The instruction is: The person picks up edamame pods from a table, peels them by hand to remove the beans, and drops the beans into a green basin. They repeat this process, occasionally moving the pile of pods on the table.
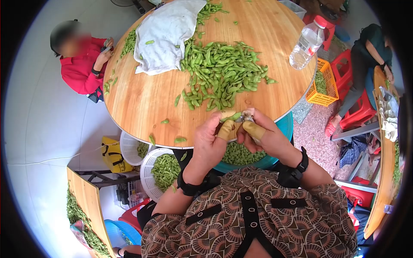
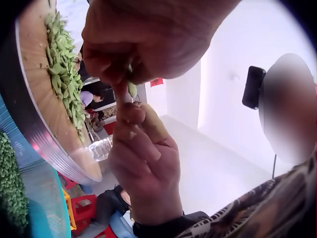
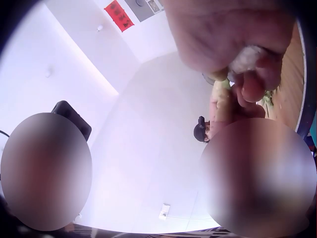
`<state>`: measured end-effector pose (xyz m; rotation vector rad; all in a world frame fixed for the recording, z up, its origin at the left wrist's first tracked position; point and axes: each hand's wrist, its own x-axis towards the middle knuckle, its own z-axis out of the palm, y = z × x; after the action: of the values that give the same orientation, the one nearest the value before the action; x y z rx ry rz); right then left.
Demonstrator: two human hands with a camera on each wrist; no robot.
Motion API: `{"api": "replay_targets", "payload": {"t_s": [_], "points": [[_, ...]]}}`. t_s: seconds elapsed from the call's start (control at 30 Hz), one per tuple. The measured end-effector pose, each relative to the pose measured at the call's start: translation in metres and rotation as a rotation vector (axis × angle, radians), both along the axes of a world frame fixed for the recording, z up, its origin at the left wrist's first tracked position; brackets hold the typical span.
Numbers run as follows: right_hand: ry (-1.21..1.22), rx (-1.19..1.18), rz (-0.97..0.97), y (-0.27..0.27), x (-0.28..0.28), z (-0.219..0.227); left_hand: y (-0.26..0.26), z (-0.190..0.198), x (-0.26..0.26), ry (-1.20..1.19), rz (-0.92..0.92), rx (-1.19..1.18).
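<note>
Over the near edge of the wooden table, my left hand (image 1: 211, 137) pinches a green soybean pod (image 1: 232, 117) between thumb and fingers. My right hand (image 1: 273, 136) meets it from the right, its thumb and forefinger pinching a small silvery thing (image 1: 246, 117) against the pod's end; I cannot tell what kind it is. Yellowish covers (image 1: 225, 130) wrap both thumbs. White wadding (image 3: 246, 59) shows in the curled right hand in the right wrist view. The pod (image 2: 132, 89) also appears between both hands in the left wrist view. A large heap of pods (image 1: 223, 73) lies just beyond.
A grey cloth (image 1: 167, 36) covers part of the table, left of the heap. A water bottle (image 1: 307, 43) stands at the right. Below the edge are a teal basin (image 1: 287, 127) and a white basket (image 1: 147, 174) of pods. Other people (image 1: 81, 64) sit around.
</note>
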<state>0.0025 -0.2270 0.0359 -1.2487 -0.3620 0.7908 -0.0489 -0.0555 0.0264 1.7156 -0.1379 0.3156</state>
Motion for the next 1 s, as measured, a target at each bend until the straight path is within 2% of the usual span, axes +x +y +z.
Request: {"api": "replay_targets", "payload": {"t_s": [0.13,0.23,0.3,0.43,0.5,0.63,0.7,0.73,0.8,0.83,0.9,0.93,1.0], "points": [[0.024,-0.012,0.008,-0.002,-0.002,0.005,0.003,-0.001,0.001,0.048,-0.028,0.082],[0.024,0.028,-0.005,-0.002,-0.003,0.001,0.001,-0.005,0.003,-0.031,0.038,0.154],[0.011,0.025,-0.038,-0.001,-0.003,0.001,0.003,-0.002,0.002,-0.078,0.061,0.356],[0.001,0.024,-0.012,-0.002,-0.002,0.005,0.0,0.003,0.002,-0.15,0.06,0.296],[-0.006,0.017,-0.01,-0.002,-0.003,0.007,0.0,0.008,0.001,-0.07,-0.011,0.269],[-0.003,0.0,-0.018,-0.001,-0.004,0.007,0.006,0.003,0.007,-0.13,-0.076,0.211],[0.039,0.058,-0.011,-0.002,-0.003,0.002,0.011,0.005,0.008,-0.229,-0.093,0.416],[0.04,0.057,-0.011,-0.004,-0.003,0.002,0.013,0.012,0.002,-0.229,-0.093,0.415],[-0.001,0.076,0.118,-0.011,-0.001,0.002,0.015,0.03,-0.012,-0.226,-0.143,0.817],[0.001,0.075,0.119,-0.013,0.002,0.006,0.015,0.029,-0.012,-0.223,-0.143,0.816],[0.521,0.287,0.283,-0.016,0.005,0.015,0.014,0.022,-0.013,0.127,-0.312,0.121],[0.545,0.333,0.261,-0.012,0.006,-0.005,0.015,0.01,-0.013,0.127,-0.31,0.119],[0.589,0.335,0.218,-0.006,0.006,-0.02,0.017,-0.011,-0.004,0.551,-0.383,-0.79]]}}
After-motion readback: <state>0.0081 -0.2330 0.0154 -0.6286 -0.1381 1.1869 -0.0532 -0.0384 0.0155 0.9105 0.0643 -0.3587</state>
